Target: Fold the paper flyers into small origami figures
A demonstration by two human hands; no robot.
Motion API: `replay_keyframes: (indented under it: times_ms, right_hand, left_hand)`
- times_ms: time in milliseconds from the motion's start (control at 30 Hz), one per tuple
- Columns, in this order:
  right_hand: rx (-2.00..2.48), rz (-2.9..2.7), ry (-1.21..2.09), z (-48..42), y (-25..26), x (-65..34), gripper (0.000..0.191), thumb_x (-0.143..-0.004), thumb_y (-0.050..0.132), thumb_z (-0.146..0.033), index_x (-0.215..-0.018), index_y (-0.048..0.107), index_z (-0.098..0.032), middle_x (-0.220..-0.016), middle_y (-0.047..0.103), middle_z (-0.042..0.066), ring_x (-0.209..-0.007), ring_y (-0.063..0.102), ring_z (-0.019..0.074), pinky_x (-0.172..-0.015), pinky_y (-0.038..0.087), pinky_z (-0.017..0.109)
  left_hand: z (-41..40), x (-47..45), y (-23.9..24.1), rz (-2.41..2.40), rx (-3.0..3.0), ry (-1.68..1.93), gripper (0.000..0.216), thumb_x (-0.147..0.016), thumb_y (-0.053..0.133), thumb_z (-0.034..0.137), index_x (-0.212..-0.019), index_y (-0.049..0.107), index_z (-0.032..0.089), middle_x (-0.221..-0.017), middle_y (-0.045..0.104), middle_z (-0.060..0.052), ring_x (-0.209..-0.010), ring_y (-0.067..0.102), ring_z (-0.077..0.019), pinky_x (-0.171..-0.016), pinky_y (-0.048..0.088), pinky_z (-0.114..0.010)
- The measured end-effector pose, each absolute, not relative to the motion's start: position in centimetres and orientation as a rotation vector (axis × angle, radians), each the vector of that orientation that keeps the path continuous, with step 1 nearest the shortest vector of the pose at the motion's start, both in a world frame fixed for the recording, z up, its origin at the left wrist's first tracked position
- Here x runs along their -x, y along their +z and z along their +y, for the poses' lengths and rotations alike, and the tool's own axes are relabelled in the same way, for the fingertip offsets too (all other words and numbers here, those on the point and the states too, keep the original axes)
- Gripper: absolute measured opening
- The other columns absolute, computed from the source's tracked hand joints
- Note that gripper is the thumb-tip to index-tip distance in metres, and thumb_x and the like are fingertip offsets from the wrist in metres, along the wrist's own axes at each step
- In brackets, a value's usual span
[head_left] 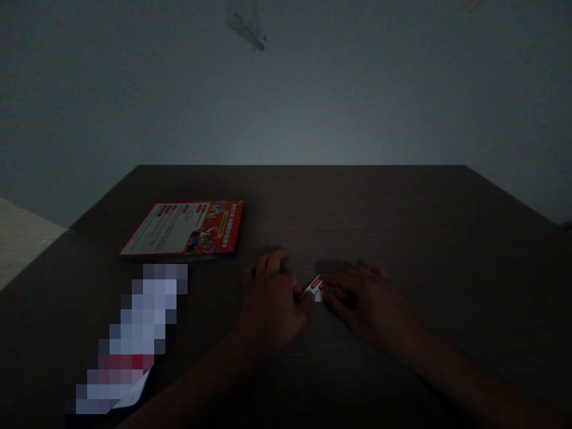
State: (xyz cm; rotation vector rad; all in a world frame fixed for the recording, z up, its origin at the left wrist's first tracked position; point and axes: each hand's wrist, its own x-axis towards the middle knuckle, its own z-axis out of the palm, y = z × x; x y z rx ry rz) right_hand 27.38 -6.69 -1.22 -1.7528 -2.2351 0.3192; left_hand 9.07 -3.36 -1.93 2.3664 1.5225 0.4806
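The room is dim, with a grey wall [339, 95] rising behind a dark, wood-grained table [339, 208]. A soft patch of light lies on the wall just above the table's far edge, and high up there is a dark smudge [245, 27] I can't make out. Off to the left, a pale strip of floor [22, 244] shows past the table's slanting side.

The person's two hands meet near the middle of the table, and between them is a small white card [317, 291] with red labels on its face. The left hand [276, 301] has its thumb and forefinger closed at the card's left edge, the other fingers half curled and spread a little over the wood. The right hand [361, 298] comes in from the other side, thumb and fingertips drawn together on the card's right end, its remaining fingers bent. The card looks tilted, and the fingers cover part of it. Shadows pool just beyond both hands.

Well to the left of the hands, toward the back, a red box [183, 229], or perhaps a thick book, lies flat. Its top has a white panel of print and a strip of colourful figures. Just nearer to the person lies what seems to be a phone [129, 339], slanting, bright and mostly blurred into blocks.
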Motion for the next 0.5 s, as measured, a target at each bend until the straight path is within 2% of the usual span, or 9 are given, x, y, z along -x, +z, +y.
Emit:
replay_keyframes:
  times_ms: [333,500]
  right_hand:
    - [1.75,-2.237,0.319,-6.53,-1.22,-27.49,0.025,-0.083,0.056,-0.029,-0.106,0.066,-0.028,-0.086,0.071,0.003,-0.082,0.063,0.0223,-0.081,0.037,0.04]
    - [1.725,-2.247,0.318,-6.57,-1.49,-27.59,0.024,-0.084,0.056,-0.03,-0.106,0.066,-0.028,-0.086,0.071,0.004,-0.079,0.062,0.0215,-0.076,0.037,0.038]
  left_hand:
    - [-2.81,-8.5,-0.98,1.512,-2.292,0.376,0.005,-0.067,0.068,0.026,-0.064,0.07,0.023,-0.131,0.049,-0.008,-0.122,0.04,-0.0348,-0.092,0.033,-0.056]
    - [-2.33,-8.17,-1.05,1.523,-2.259,0.356,0.002,-0.065,0.069,0.024,-0.063,0.07,0.025,-0.134,0.047,-0.007,-0.124,0.04,-0.0336,-0.092,0.032,-0.056]
